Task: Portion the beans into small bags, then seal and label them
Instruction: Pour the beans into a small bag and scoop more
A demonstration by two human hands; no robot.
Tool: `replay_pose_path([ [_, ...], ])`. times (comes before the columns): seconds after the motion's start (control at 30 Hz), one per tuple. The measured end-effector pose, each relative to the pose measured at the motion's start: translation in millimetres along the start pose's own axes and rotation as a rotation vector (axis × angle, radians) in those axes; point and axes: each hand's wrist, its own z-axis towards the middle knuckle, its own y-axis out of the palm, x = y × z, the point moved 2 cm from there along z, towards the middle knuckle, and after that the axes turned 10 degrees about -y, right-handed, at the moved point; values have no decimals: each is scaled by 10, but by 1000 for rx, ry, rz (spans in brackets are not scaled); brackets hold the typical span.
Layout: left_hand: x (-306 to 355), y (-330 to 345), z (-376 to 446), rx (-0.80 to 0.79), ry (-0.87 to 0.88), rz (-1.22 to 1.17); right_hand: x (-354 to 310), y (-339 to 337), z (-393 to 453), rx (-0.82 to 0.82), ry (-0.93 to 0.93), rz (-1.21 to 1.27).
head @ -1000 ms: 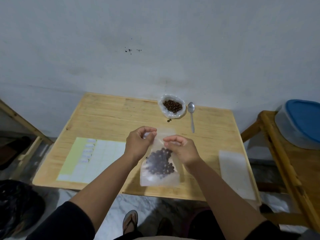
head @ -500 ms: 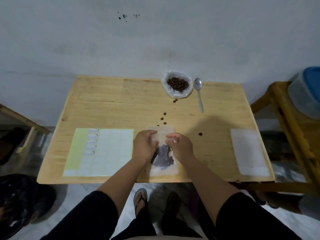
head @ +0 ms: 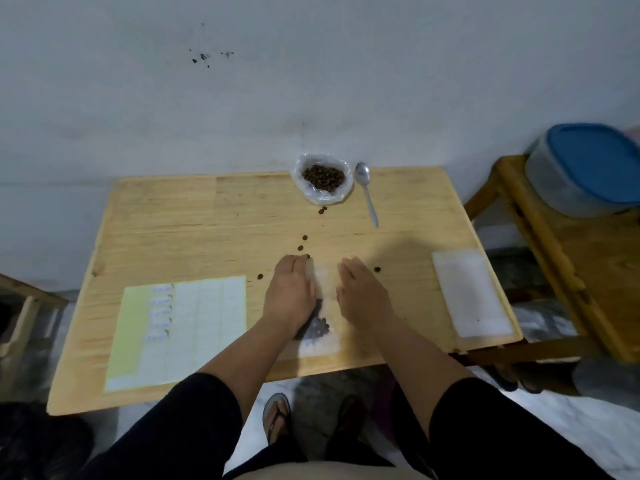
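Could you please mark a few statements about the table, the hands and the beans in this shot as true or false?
1. Both hands, left hand and right hand, press flat on the small bag. True.
2. The spoon is stuck in the beans. False: it lies on the table, right of the open bean bag.
3. Loose beans lie scattered on the table. True.
4. The label sheet lies right of the hands. False: it lies left; the stack of empty bags lies right.
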Motion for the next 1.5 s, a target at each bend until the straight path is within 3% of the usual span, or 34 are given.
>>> replay_pose_path([
  [0.17, 623, 1, 60, 24, 230, 182, 555, -161, -195, -69, 86, -23],
  [0.27, 1002, 99, 99, 60, 257, 26, 952, -348, -474, 34, 184, -15],
  [0.4, 1430, 530, 98, -146, 274, -90, 1432, -450, -847, -3, 358, -20],
  [0.6, 1897, 1018, 32, -342, 153, -134, 1887, -373, -1202, 3, 530, 37],
  [1.0, 2184, 1246, -42, -302, 75, -141, 2029, -283, -1275, 106, 591, 289],
  [1.2, 2197, 1168, -79, -287, -17, -407, 2021, -318, -1267, 209, 611, 413],
  [1.37, 2213, 1144, -23, -310, -198, -670, 2035, -281, -1269, 127, 587, 366],
  [1.5, 2177, 1136, 11, -289, -285, -728, 2017, -323, -1299, 201, 568, 403],
])
